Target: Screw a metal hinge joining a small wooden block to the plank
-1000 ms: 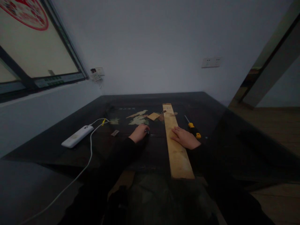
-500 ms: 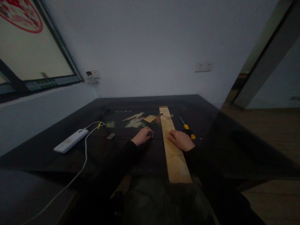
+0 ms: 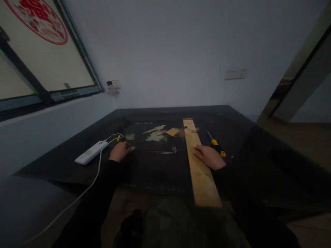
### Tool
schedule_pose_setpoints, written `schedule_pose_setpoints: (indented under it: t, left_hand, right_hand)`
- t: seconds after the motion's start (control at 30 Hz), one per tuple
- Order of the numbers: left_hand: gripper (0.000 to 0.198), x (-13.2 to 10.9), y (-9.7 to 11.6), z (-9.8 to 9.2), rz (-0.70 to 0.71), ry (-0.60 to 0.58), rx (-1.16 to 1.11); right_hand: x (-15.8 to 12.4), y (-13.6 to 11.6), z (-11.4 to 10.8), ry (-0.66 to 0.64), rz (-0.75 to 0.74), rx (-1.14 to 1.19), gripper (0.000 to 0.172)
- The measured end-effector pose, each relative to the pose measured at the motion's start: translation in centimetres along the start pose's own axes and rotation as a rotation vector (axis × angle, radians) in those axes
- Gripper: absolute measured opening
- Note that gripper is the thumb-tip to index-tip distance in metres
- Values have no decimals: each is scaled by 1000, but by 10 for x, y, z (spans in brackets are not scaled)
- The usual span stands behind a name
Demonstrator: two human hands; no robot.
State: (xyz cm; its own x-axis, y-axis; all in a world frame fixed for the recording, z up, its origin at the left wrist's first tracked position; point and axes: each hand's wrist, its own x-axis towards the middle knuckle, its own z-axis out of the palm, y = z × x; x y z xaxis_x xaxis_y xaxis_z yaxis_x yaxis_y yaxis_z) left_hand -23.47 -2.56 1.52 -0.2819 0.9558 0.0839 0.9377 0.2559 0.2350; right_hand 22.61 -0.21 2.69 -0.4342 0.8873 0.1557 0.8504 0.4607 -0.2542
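My left hand (image 3: 120,151) is at the left of the dark table, with its fingers pinched at the edge of a small light plate with marks or holes (image 3: 132,148), which they partly cover. My right hand (image 3: 210,157) lies over the right edge of a long wooden board (image 3: 204,182), its fingers stretched out on the top face. The board points away from me, and its near end juts past the table's front edge. Several thin silvery pieces like nails or screws (image 3: 174,149) rest left of the board. Right of it lies a yellow and black screwdriver (image 3: 216,144).
A white power strip or power bank (image 3: 91,152) with a white cable (image 3: 97,175) lies at the left. Beyond the silvery pieces is a small square wooden piece (image 3: 172,132), on the table's printed bird-and-flower picture (image 3: 156,135). A wall (image 3: 170,69) stands behind.
My left hand has moved left, from the silvery pieces, now uncovered, to the small plate. My right hand stays on the board. The whole view has shifted slightly.
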Motion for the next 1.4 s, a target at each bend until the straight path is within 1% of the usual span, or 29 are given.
schedule_pose_setpoints:
  t: [0.07,0.13,0.23,0.33,0.4,0.47,0.53,0.6,0.67,0.77,0.83,0.93,1.0,1.1,1.17,1.27,1.4]
  left_hand:
    - [13,-1,-11,2,-38,15,24]
    - [14,-2,-12,6,-34,28,34]
    - [17,-4,-3,10,13,16,17]
    - [21,-12,16,13,103,6,-28]
    - [21,-21,35,17,182,6,-62]
    - [21,-32,59,22,304,-37,-125]
    - [22,-45,86,27,424,-83,-185]
    - [18,-58,116,31,537,-116,-224]
    - [16,-70,144,35,614,-138,-234]
    - [15,-83,181,40,694,-165,-215]
    - [14,-87,200,43,727,-171,-186]
    - [18,-87,221,43,729,-173,-69]
    - [20,-83,233,39,719,-189,44]
    - [21,-74,246,26,668,-224,154]
    - [21,-69,249,16,591,-241,149]
    - [20,-64,242,7,509,-265,64]
    - [20,-69,230,8,500,-276,9]
  right_hand:
    - [1,0,1,-5,-6,0,36]
    - [2,1,1,-2,-8,3,36]
    - [3,3,3,11,-1,14,37]
    - [3,4,3,13,0,25,36]
    - [3,4,3,18,7,31,35]
    - [2,3,2,27,20,37,34]
    - [1,2,2,39,26,42,34]
    - [0,2,1,46,23,43,34]
    - [0,2,0,44,25,40,35]
    - [0,3,-1,23,41,36,37]
    - [0,4,-2,14,48,41,37]
    - [-1,5,-3,24,62,46,37]
    - [0,7,-3,34,74,60,36]
    - [2,12,-2,52,87,114,34]
    - [3,15,-1,78,92,153,33]
    - [5,18,2,125,98,200,30]
    - [7,18,6,183,113,245,25]
